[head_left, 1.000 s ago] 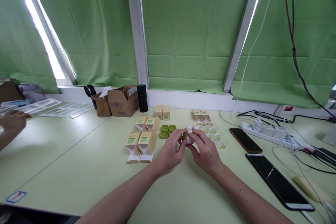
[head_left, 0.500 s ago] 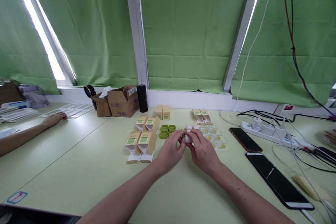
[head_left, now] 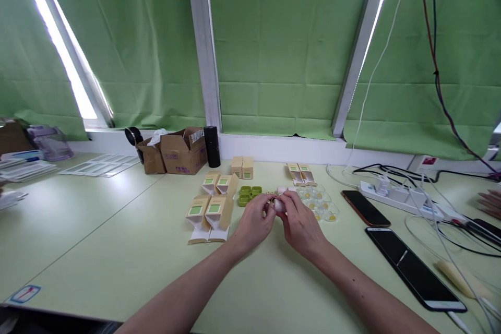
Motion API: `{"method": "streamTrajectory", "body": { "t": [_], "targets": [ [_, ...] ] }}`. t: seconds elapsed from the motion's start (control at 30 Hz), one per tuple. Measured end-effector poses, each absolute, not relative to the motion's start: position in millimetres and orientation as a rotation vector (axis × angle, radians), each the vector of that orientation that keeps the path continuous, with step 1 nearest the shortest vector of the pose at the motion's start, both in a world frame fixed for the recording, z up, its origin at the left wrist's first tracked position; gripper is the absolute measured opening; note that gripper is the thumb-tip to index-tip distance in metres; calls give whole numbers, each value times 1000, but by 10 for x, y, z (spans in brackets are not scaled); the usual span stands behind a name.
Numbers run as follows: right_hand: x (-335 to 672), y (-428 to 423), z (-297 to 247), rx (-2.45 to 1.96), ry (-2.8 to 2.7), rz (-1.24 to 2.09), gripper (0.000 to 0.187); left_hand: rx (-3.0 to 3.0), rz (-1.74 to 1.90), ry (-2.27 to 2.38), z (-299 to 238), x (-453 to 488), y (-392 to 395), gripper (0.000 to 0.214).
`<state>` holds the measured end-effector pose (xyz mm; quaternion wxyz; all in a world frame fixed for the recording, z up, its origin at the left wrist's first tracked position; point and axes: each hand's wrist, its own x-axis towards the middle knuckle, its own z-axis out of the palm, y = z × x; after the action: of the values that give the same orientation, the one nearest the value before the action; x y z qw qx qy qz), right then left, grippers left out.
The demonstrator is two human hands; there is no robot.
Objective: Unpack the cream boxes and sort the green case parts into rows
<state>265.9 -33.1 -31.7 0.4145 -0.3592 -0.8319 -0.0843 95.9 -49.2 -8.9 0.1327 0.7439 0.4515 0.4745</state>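
In front of me, my left hand [head_left: 253,223] and my right hand [head_left: 303,222] meet fingertip to fingertip over the table. The right fingers are closed on a small pale pink, rounded piece [head_left: 279,205]. Pinched at its left side, my left fingers grip something small and mostly covered. A green four-cup tray [head_left: 245,200] stands just left of my hands. Clear plastic packaging with rounded pockets and yellow spots [head_left: 323,206] lies beside the right hand. More pale pink pieces [head_left: 287,189] show behind the fingers. Several open beige cartons with green squares [head_left: 214,207] stand to the left.
Two beige boxes [head_left: 242,167] and an opened carton pair [head_left: 301,174] stand at the back. Cardboard boxes [head_left: 183,151] and a black cylinder [head_left: 212,146] are at the back left. Right are two phones [head_left: 417,270], a power strip [head_left: 401,199], cables and another person's hand [head_left: 490,202].
The other person's arm at the far left has withdrawn from view. Another hand at the right edge shows a little more. My hands have barely shifted, fingers still together on the pink piece.
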Motion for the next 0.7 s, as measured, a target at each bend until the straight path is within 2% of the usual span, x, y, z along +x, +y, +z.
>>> {"method": "streamTrajectory", "body": {
  "t": [0.13,0.3,0.47,0.7],
  "targets": [
    [2706,-336,-317,-894,-2041,-49,31,2269,1338,1207,-87,860,-492,29],
    [2772,-317,-294,-819,-1985,111,28,2337,1282,1188,-102,797,-494,51],
    [2759,-306,-272,-786,-1927,275,24,2219,1314,1220,-118,835,-457,35],
    [2677,-328,-314,-820,-1729,552,25,2105,1345,1266,-107,897,-479,31]
  ]
}}
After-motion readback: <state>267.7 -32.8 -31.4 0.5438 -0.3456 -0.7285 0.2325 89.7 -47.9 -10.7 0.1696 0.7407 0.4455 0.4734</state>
